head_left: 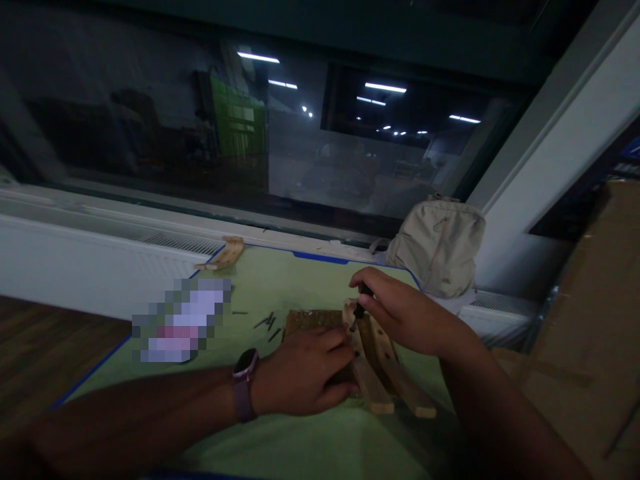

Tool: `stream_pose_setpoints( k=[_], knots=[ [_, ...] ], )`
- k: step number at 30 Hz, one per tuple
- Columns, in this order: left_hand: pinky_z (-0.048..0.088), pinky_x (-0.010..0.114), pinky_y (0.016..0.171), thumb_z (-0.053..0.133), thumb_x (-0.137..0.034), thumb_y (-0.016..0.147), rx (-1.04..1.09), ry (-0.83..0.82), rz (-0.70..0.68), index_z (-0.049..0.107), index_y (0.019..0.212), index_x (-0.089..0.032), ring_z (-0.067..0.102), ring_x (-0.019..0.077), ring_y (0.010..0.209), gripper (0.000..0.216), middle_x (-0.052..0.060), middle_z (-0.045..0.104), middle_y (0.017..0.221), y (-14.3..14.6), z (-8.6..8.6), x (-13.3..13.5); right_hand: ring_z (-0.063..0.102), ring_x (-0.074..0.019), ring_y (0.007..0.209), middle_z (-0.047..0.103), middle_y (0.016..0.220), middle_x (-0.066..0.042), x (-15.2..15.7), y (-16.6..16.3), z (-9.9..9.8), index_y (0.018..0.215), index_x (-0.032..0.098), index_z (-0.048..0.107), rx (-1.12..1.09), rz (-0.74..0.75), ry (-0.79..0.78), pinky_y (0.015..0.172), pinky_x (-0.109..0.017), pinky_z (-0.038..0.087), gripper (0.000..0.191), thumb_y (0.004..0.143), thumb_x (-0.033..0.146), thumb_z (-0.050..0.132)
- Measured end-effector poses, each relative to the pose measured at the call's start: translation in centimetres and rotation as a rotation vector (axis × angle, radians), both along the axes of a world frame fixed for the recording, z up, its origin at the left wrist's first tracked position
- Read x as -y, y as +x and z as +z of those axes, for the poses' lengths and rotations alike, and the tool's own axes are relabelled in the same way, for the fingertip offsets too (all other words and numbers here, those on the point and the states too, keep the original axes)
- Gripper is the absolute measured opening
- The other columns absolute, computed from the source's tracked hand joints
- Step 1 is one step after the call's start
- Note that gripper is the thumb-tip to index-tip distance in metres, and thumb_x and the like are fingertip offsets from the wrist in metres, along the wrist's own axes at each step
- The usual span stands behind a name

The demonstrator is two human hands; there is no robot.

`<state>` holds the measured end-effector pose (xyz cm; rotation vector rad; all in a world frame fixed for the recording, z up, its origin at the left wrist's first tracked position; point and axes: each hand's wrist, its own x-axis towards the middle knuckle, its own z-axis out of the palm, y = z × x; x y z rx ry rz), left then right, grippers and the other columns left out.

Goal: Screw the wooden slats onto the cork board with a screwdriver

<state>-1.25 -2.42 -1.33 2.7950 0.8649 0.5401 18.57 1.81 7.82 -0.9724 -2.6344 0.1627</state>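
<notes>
My right hand point(393, 310) is closed around the dark handle of a small screwdriver point(359, 310). Its tip points down at a curved wooden piece point(373, 387) with dark holes along it. My left hand point(307, 367), below a wrist with a watch point(245, 377), grips the left side of that piece, with fingertips close to the screwdriver's tip. A second wooden piece point(413, 393) lies alongside on the right. Under both is a brown, tape-covered block point(310, 317), partly hidden by my left hand. Whether a screw sits under the tip is too small to tell.
Several dark screws point(270, 323) lie left of the block on the green tabletop point(270, 273). Another wooden piece point(227, 253) rests at the far left corner, above a pixelated object point(185, 323). A beige backpack point(440, 243) stands by the window; a cardboard box point(580, 333) is at right.
</notes>
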Motion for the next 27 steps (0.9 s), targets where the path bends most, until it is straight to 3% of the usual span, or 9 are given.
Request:
stream_pose_setpoints(
  k=[4,7,10,13,16,22,27],
  knots=[
    [0.051,0.037,0.086,0.054,-0.038,0.093,0.004,-0.008,0.007,0.057,0.106,-0.017,0.058,0.0252,0.098,0.024,0.009,0.057,0.106,0.0,0.1,0.0,0.06,-0.0189,0.091,0.064,0.099,-0.007,-1.0,0.5,-0.4,0.104,0.019,0.056,-0.08,0.078,-0.015,0.08,-0.03,0.045,0.013,0.092,0.016,0.052],
    [0.051,0.036,0.086,0.054,-0.035,0.093,0.013,-0.023,-0.006,0.058,0.106,-0.017,0.058,0.0251,0.098,0.023,0.009,0.057,0.106,0.0,0.1,0.0,0.062,-0.0173,0.077,0.067,0.088,-0.003,-1.4,0.6,-0.4,0.108,0.021,0.056,-0.079,-0.042,0.045,0.069,-0.027,0.043,0.022,0.087,0.023,0.063],
    [0.051,0.037,0.087,0.056,-0.033,0.092,0.027,-0.028,-0.015,0.058,0.106,-0.016,0.058,0.0254,0.099,0.022,0.009,0.057,0.107,0.0,0.2,0.0,0.062,-0.0172,0.065,0.067,0.075,-0.001,-1.5,0.3,-0.5,0.097,0.02,0.058,0.002,-0.164,0.176,0.057,-0.024,0.035,0.025,0.083,0.036,0.071],
    [0.052,0.039,0.087,0.057,-0.034,0.091,0.032,-0.029,-0.019,0.058,0.106,-0.015,0.058,0.0259,0.099,0.024,0.01,0.058,0.108,0.0,0.1,-0.1,0.062,-0.02,0.059,0.068,0.069,-0.004,-1.3,-0.4,-0.7,0.087,0.018,0.06,0.125,-0.301,0.366,0.051,-0.026,0.022,0.037,0.081,0.053,0.069],
    [0.052,0.04,0.087,0.059,-0.035,0.09,0.017,-0.03,-0.004,0.059,0.106,-0.015,0.058,0.0269,0.1,0.025,0.01,0.058,0.108,0.0,0.1,-0.1,0.063,-0.0217,0.059,0.069,0.069,-0.007,-0.8,-1.0,-0.6,0.085,0.017,0.061,0.166,-0.358,0.44,0.051,-0.027,0.021,0.04,0.086,0.057,0.06],
    [0.052,0.041,0.088,0.059,-0.035,0.091,0.013,-0.038,-0.005,0.059,0.11,-0.015,0.058,0.0271,0.101,0.028,0.01,0.058,0.111,0.0,-0.1,0.0,0.066,-0.0201,0.076,0.071,0.085,-0.008,-0.1,-0.5,-0.3,0.095,0.016,0.063,-0.086,-0.195,0.221,0.066,-0.028,0.041,0.014,0.093,0.023,0.05],
    [0.049,0.041,0.093,0.06,-0.033,0.091,0.027,-0.057,-0.009,0.058,0.11,-0.016,0.056,0.0276,0.107,0.026,0.011,0.057,0.113,-0.1,-0.2,0.0,0.064,-0.0157,0.076,0.069,0.088,-0.004,-1.0,-0.3,-0.9,0.106,0.019,0.06,-0.295,-0.094,0.051,0.068,-0.025,0.044,0.018,0.089,0.017,0.054]
  ],
)
